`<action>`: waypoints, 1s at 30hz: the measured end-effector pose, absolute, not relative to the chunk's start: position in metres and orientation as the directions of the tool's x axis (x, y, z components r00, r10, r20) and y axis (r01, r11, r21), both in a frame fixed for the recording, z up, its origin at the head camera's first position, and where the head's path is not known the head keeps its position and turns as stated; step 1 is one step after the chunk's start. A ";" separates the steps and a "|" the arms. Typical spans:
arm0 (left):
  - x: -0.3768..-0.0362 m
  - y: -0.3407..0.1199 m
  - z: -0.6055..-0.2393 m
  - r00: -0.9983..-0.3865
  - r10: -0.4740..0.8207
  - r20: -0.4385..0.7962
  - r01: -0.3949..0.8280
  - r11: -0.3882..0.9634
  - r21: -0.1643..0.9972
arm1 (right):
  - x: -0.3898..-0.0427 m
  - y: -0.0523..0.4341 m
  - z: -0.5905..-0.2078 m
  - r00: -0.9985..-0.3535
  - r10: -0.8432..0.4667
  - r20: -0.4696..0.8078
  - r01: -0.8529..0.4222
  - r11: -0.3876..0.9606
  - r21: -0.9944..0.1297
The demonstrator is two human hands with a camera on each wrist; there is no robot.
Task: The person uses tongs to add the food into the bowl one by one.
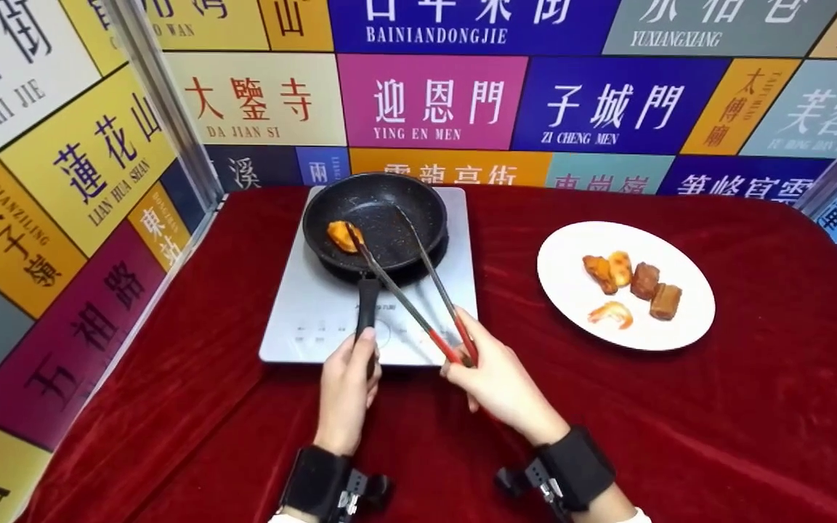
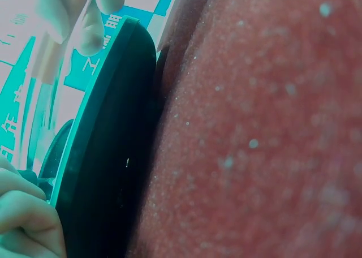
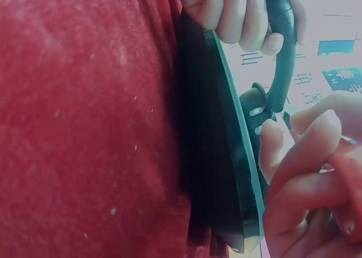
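Observation:
My left hand [image 1: 348, 392] grips the black handle [image 1: 368, 305] of a frying pan [image 1: 382, 196], which sits on a silver induction cooktop [image 1: 284, 334]. Inside the pan, toward its left side, lies one orange-brown piece of food [image 1: 344, 237]. Tongs with red grips [image 1: 418, 316] are held in my right hand [image 1: 495, 370]. Their arms are spread: one tip touches the food piece, while the other is over the pan's right side. In the right wrist view, the left hand's fingers [image 3: 235, 14] curl round the pan handle [image 3: 283, 60].
To the right, a white oval plate [image 1: 571, 305] carries a shrimp [image 1: 611, 314] and several brown and orange food pieces [image 1: 645, 280]. Dark red cloth [image 1: 774, 407] covers the table. Panels with printed place names [image 1: 433, 102] stand behind and to the left.

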State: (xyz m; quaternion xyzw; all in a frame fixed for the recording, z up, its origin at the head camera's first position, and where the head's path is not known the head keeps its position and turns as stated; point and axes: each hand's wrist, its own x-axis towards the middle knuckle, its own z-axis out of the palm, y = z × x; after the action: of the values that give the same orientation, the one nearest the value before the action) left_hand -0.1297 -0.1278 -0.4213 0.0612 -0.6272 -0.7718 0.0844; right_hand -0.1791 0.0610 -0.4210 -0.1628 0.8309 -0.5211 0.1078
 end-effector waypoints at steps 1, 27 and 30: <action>-0.130 -0.128 -0.421 -0.979 -0.205 0.013 0.055 -0.200 0.978 | -0.178 0.062 -0.420 -0.926 -0.378 -0.006 -0.159 0.404 -0.901; -0.130 -0.125 -0.421 -0.976 -0.216 0.004 0.048 -0.198 0.979 | -0.161 0.110 -0.383 -0.958 -0.281 -0.052 -0.053 0.351 -0.935; -0.130 -0.127 -0.421 -0.976 -0.216 0.005 0.047 -0.191 0.980 | -0.163 0.114 -0.381 -0.962 -0.272 -0.041 -0.058 0.347 -0.936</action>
State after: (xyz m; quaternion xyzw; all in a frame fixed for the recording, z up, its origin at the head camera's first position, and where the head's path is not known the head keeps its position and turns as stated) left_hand -0.1295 -0.1266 -0.4206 0.0671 -0.6300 -0.7689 0.0856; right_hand -0.1633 0.1136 -0.3806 -0.1010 0.8151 -0.5624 0.0951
